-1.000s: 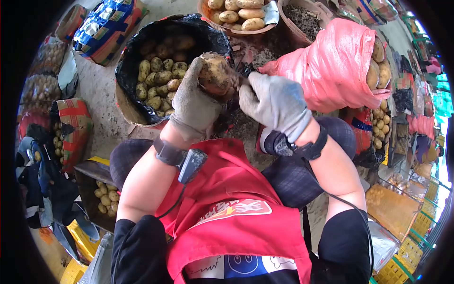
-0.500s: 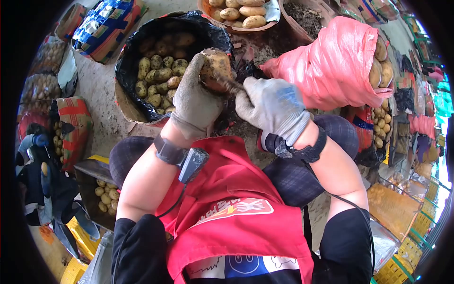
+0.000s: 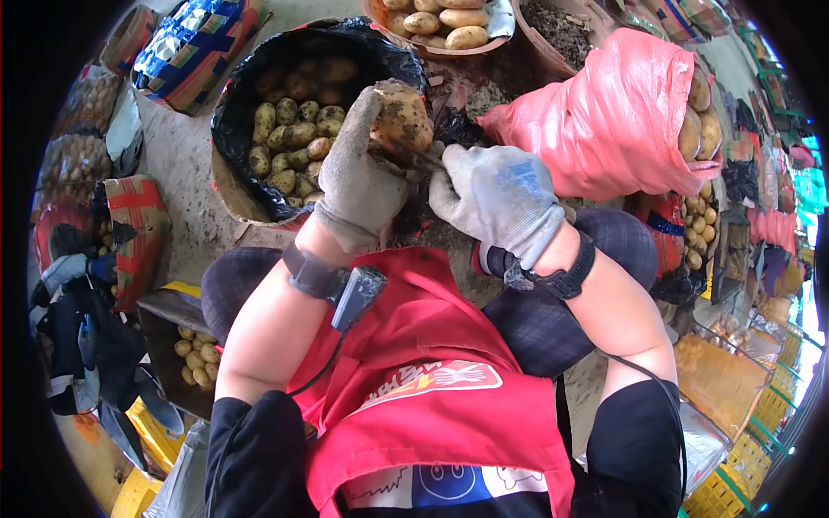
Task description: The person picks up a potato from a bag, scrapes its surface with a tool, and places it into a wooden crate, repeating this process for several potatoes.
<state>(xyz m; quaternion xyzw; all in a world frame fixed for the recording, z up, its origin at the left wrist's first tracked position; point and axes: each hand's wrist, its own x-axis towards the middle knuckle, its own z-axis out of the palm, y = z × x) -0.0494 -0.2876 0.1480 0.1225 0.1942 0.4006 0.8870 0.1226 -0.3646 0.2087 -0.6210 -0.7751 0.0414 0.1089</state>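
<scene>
In my gloved left hand [image 3: 361, 168] is a large potato [image 3: 402, 116], tan with dark soil patches, held up at the near edge of a basket. My gloved right hand [image 3: 496, 190] is closed on a thin, dirt-coated knife [image 3: 423, 158]. Its narrow dark blade reaches to the potato's lower side; the handle is hidden in my fist. Behind the left hand, the round basket [image 3: 223, 186] lined with black plastic holds many smaller soil-marked potatoes [image 3: 294, 138].
A pink plastic sack [image 3: 596, 121] of large potatoes lies at right. A tub [image 3: 436, 50] of cleaner potatoes stands at the back, beside a bucket of soil [image 3: 553, 34]. Another person [image 3: 91, 319] is at far left, near a box of potatoes [image 3: 197, 358].
The potato has turned slightly in my left hand, showing a more soiled face. The blade has slid from across the potato's front down to its lower right edge.
</scene>
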